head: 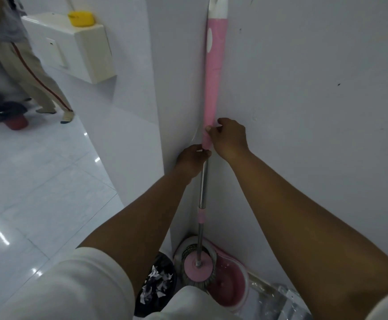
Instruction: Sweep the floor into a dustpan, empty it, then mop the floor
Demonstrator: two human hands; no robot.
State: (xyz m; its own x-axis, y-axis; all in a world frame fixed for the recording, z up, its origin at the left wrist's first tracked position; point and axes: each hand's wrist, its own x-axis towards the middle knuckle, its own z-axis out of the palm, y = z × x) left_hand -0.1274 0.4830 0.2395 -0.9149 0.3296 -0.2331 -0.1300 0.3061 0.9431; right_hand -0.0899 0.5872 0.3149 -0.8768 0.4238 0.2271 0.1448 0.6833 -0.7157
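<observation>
A spin mop stands upright in the wall corner, its long pink handle (212, 72) above a steel shaft (202, 188). Its round pink mop head (198, 266) rests in the spinner basket of a pink and white mop bucket (229, 285) on the floor. My left hand (192, 161) is closed around the shaft just below the pink grip. My right hand (230, 138) pinches the lower end of the pink grip, right above the left hand. Thin clear plastic wrap hangs off the grip by my fingers.
A black bin (156, 287) holding torn paper scraps sits left of the bucket. White walls close in ahead and right. Glossy tiled floor (38, 192) opens to the left, where another person's legs (38, 84) stand near a red object and a white wall unit (79, 42).
</observation>
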